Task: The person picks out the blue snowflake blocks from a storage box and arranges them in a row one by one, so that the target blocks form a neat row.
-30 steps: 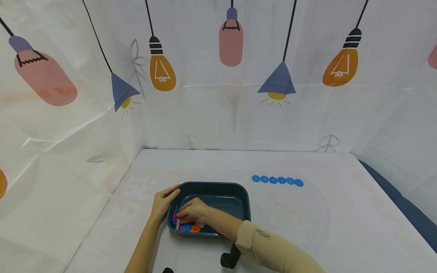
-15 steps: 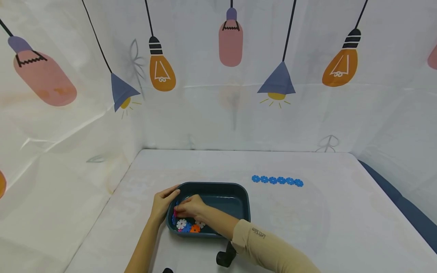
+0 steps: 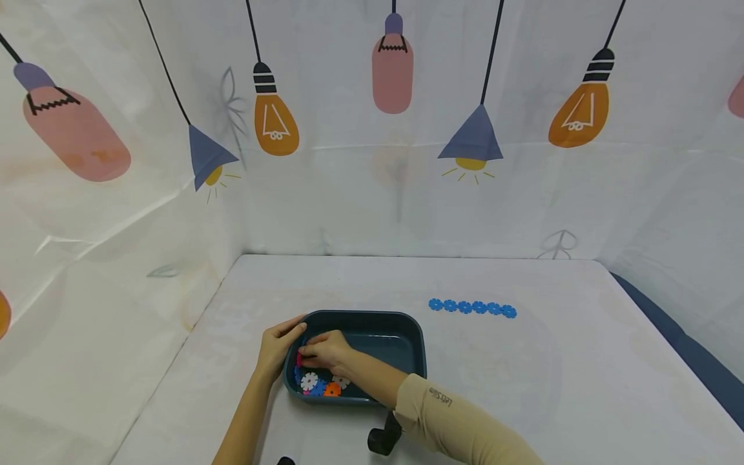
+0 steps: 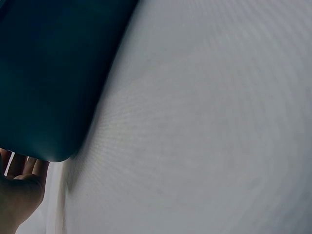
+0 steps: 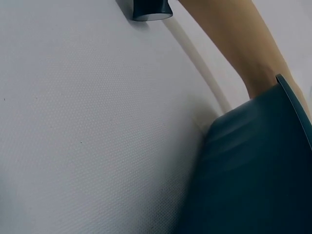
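Head view: right hand (image 3: pixel 327 351) pinches pink piece (image 3: pixel 299 359); left hand (image 3: pixel 278 347) grips tray (image 3: pixel 401 323).

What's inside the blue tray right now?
In the tray: white, blue and orange snowflake pieces, plus a pink one pinched by the right hand. Anything under that hand is hidden.

Dark teal tray (image 3: pixel 407 326) — pink, white, blue, orange discs (image 3: pixel 318 382) inside; blue disc row (image 3: pixel 472 307) on white table (image 3: pixel 523 387).
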{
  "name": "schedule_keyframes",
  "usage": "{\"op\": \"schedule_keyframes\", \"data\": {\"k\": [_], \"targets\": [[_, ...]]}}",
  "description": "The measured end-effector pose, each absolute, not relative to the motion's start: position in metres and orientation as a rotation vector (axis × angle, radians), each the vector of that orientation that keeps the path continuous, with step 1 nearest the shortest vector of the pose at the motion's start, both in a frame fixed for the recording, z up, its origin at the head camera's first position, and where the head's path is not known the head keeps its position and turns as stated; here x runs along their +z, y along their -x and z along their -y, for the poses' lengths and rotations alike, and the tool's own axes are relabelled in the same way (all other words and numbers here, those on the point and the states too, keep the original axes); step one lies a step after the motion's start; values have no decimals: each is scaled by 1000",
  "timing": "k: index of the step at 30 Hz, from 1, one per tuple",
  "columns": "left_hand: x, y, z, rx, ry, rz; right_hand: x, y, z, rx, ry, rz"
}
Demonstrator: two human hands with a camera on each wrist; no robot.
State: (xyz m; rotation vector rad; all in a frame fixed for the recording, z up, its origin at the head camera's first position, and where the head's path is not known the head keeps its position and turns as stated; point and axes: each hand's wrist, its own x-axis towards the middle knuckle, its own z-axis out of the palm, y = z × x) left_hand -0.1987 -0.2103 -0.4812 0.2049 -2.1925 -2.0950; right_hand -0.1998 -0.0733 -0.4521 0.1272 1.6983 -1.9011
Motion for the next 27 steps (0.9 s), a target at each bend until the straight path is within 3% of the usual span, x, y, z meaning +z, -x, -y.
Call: {"op": "schedule_keyframes", "data": {"k": [27], "targets": [[-477, 197, 208, -2119, -220, 2196, -458, 211, 68, -1971, -116, -1601]]}}
